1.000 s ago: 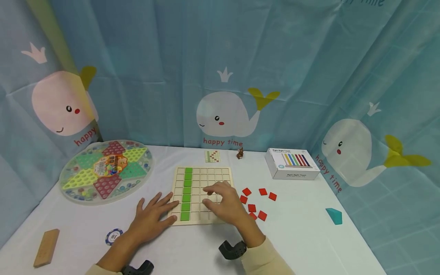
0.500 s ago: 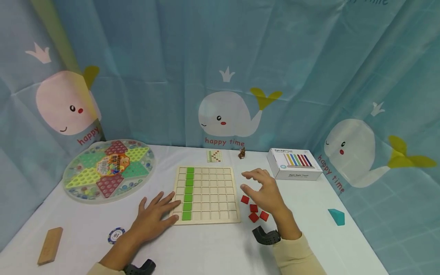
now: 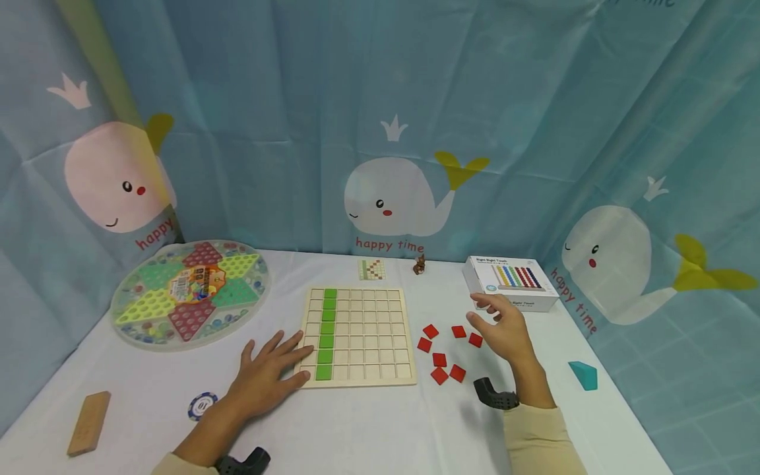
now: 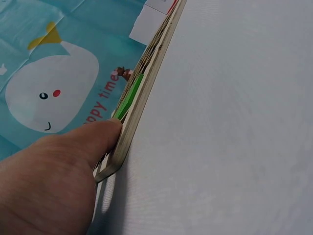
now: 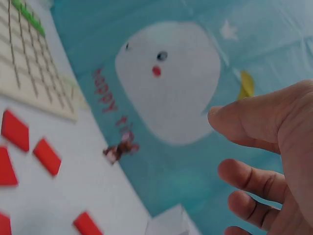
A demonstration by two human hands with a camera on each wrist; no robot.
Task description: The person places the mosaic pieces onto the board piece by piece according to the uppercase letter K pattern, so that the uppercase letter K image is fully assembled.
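bracing the grid board, right hand free

left wrist view: we see the left hand with its thumb laid on the near corner of the wooden grid board, beside a green tile; it grips nothing. for sound bracing, we judge light, flat pressure on the rim sufficient.

right wrist view: the right hand is raised, fingers bent, tips apart, nothing between them, near the red tiles. to handle a tile cleanly, we advise pinching opposite edges without nudging its neighbours.

head view: the board lies in front of us, six green tiles in its second column from the left; seven red tiles lie loose to its right. the white-covered table also bears a round star board, chip, wooden block, pattern card, figurine, white box and teal piece. a blue curtain with whale prints stands behind and at both sides.
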